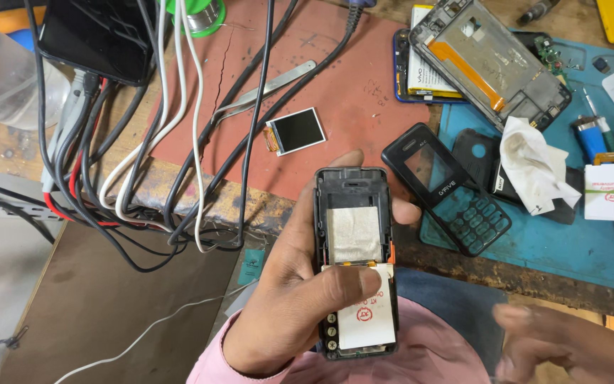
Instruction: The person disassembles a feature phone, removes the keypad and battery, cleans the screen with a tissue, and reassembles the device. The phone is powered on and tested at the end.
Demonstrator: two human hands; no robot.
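Below the red mat (pixel 335 92), an opened phone body (pixel 355 263) is gripped upright by the left hand (pixel 300 299), thumb pressed across a white sticker (pixel 367 320). Right of the phone, the right hand (pixel 563 348) is blurred, its grip undeterminable.

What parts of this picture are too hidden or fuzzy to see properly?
Head view:
- Right hand: motion-blurred, cut by the bottom edge.
- Opened phone body: its lower part is covered by the left hand's thumb and a white sticker.
- Clear bottle: cut by the left edge.
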